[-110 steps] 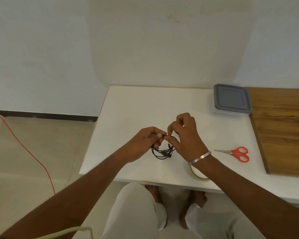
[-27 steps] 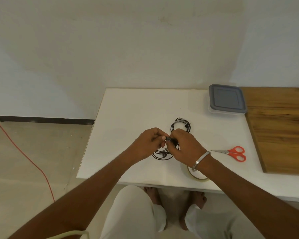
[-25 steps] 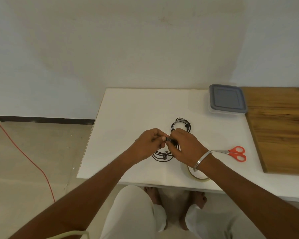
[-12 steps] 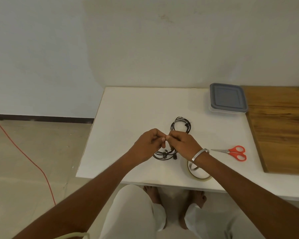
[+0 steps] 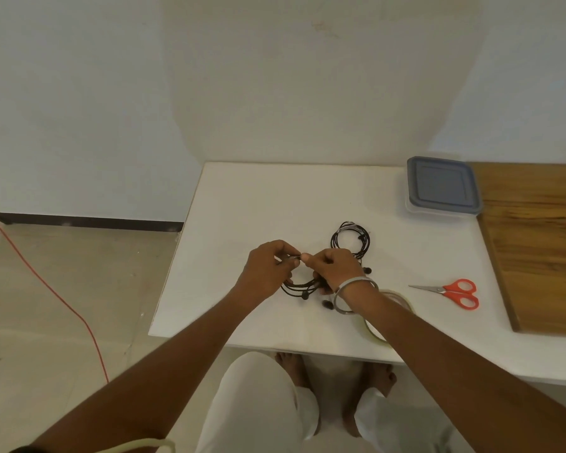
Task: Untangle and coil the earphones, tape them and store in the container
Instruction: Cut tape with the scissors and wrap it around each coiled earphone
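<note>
A thin black earphone cable point(image 5: 299, 286) is pinched between the fingertips of the left hand point(image 5: 268, 269) and the right hand point(image 5: 332, 268), its loops hanging onto the white counter point(image 5: 258, 197). A second coil point(image 5: 350, 238) lies just beyond. The cable is judged light, limp and springy; it is best held at the gathered loops, not the buds. No writing can be read on the lidded container point(image 5: 441, 188)

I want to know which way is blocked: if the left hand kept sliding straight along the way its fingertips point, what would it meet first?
The left hand points toward the right hand, fingertips nearly touching over the earphones both pinch. It would likely meet the right hand's fingertips first, though depth is unclear.
</note>
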The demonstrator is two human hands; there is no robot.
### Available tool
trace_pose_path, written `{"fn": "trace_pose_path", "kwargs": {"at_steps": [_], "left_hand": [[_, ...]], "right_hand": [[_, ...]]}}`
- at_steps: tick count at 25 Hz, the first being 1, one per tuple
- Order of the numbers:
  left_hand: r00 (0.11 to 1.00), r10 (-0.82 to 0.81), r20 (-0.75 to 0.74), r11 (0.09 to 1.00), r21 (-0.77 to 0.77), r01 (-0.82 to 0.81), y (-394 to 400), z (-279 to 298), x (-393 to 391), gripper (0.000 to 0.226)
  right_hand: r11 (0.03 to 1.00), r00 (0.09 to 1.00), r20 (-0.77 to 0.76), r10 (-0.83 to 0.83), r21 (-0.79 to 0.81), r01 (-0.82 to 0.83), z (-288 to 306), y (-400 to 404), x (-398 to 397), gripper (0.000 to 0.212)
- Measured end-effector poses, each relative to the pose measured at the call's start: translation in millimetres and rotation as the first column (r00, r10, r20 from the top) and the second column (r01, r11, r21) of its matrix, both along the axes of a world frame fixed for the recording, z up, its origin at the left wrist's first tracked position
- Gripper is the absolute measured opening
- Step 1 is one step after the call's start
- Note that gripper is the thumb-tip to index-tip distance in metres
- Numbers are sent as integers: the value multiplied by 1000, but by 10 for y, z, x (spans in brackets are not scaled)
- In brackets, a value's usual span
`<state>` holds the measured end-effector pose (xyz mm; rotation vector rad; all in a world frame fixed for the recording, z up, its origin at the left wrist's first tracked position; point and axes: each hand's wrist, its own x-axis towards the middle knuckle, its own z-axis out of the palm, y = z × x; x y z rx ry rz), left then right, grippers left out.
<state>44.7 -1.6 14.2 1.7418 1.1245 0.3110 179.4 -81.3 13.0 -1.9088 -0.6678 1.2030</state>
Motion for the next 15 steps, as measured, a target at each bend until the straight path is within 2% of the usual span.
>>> {"fn": "trace_pose_path", "kwargs": {"at_steps": [5, 6, 8, 10, 12, 15], "left_hand": [[993, 10, -116, 996, 93, 1, 92, -112, -3, 10], [989, 22, -145, 990, 141, -2, 104, -147, 0, 11], [979, 51, -198, 967, 255, 1, 118, -205, -3, 10], [971, 72, -229, 948, 319, 5, 119, -235, -21, 7], [961, 95, -260, 935, 356, 4, 130, -243, -41, 6], [943, 173, -285, 924, 380, -55, 214, -223, -58, 11]], "right_hand": [[997, 993, -96, -71, 37, 75, -69, 68, -106, 42], [996, 995, -65, -70, 50, 73, -79, 78, -116, 42], [997, 975, 221, 33, 59, -47, -101, 85, -107, 40], [977, 855, 490, 167, 38, -212, -93, 72, -79, 35], [947, 774, 587, 238, 37, -319, -51, 44, -39, 31], [936, 777, 577, 252, 58, -347, -48, -13, 32, 21]]}}
